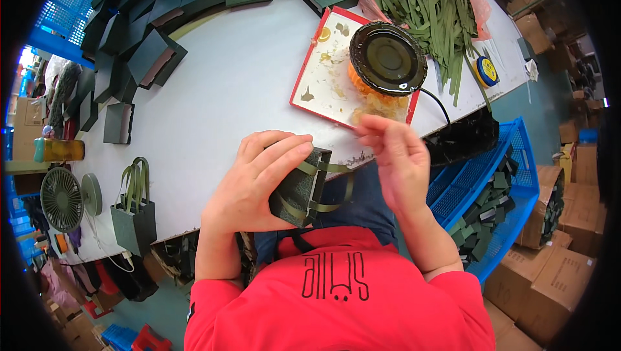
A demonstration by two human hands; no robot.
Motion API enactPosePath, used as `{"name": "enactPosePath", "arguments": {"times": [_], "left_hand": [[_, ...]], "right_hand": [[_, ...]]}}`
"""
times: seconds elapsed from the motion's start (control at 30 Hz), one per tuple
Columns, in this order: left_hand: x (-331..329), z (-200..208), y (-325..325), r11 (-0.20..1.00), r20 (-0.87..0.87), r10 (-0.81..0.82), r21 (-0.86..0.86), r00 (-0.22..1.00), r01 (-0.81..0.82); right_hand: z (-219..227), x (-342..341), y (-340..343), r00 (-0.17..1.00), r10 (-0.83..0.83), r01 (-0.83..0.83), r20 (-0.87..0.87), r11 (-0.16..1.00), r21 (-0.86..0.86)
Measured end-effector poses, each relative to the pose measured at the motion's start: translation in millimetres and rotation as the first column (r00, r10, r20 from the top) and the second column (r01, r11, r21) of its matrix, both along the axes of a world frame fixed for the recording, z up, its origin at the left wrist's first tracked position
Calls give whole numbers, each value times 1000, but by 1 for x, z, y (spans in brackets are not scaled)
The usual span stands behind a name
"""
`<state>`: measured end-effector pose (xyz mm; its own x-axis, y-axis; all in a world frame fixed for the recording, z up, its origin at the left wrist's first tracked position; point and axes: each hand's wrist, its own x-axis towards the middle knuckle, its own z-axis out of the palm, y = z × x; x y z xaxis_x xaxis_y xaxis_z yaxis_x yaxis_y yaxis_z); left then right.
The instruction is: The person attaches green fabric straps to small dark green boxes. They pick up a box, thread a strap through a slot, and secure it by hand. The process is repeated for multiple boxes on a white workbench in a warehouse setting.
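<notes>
My left hand (255, 179) is wrapped round a small dark green box (296, 190), tilted at the table's near edge. Green ribbon straps (336, 207) cross the box and loop out past its right side. My right hand (400, 160) is raised just right of the box, apart from it. Its thumb and fingertips are pinched together; whether anything small is between them I cannot make out. Beyond those fingertips lies a red-edged white tray (317, 82) with amber smears. On it stands a round black-topped pot (388, 56) with an orange body, amber stringy residue beside its base.
Several dark green boxes (155, 60) crowd the table's far left. A box with ribbon handles (134, 225) stands near a fan (62, 199). A pink bag of green ribbons (420, 1) and a tape measure (486, 71) lie right. A blue crate (517, 183) holds green pieces.
</notes>
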<state>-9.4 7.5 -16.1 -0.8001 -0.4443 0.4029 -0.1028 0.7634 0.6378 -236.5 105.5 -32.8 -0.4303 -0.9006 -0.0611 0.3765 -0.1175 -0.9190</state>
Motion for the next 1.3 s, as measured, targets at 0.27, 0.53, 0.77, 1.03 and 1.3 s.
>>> {"name": "enactPosePath", "arguments": {"times": [0.27, 0.53, 0.77, 1.03, 1.3], "left_hand": [[2, 1, 0, 1000, -4, -5, 20, 1000, 5], [4, 6, -1, 999, 60, 9, -31, 998, -8], [-2, 10, 2, 998, 75, -31, -52, 997, 35], [7, 8, 2, 997, 76, 58, -46, 995, -55], [20, 11, -4, 989, 55, 143, -54, 988, -140]], "right_hand": [[3, -19, 9, 994, -107, 105, 9, 949, -298], [4, -22, 11, 882, -91, 106, -463, 994, 6], [21, -3, -2, 590, 534, -385, -606, 845, 370], [12, -13, 10, 843, 39, 29, -537, 993, 116], [49, -88, 36, 732, -654, 418, -192, 653, -631]]}}
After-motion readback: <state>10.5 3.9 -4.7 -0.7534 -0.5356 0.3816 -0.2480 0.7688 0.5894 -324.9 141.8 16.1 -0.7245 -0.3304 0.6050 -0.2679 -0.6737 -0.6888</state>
